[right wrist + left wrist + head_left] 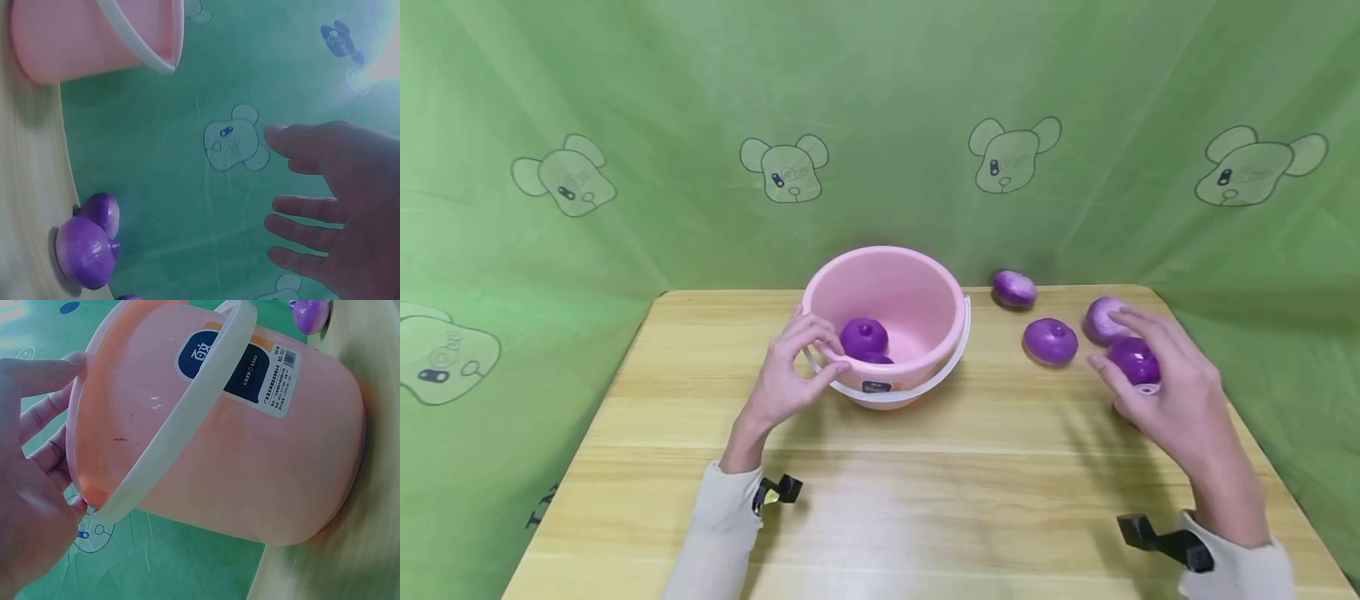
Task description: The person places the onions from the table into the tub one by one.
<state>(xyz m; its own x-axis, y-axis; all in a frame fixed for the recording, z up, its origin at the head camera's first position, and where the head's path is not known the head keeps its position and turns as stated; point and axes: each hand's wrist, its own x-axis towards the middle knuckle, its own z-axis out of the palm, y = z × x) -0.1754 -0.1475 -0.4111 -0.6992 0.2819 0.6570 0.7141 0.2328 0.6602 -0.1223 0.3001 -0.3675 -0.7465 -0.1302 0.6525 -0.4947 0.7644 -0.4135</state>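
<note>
My left hand (790, 375) pinches the near-left rim of a pink bucket (887, 271), thumb outside and fingers over the edge. In the left wrist view the bucket's white handle (187, 419) hangs across its labelled side. Inside the bucket lie a purple onion (864, 337) and part of another. My right hand (1180, 400) hovers over the right of the table, its fingers spread and holding nothing. Beneath and beyond it are a dark purple onion (1133, 361) and a paler onion (1105, 320); the hand partly hides those on its side.
Between bucket and right hand sit a purple onion (1050, 342) and, farther back, another onion (1013, 288). The wooden table (880, 500) meets a green curtain (887, 83) printed with mouse-like heads at its back and sides.
</note>
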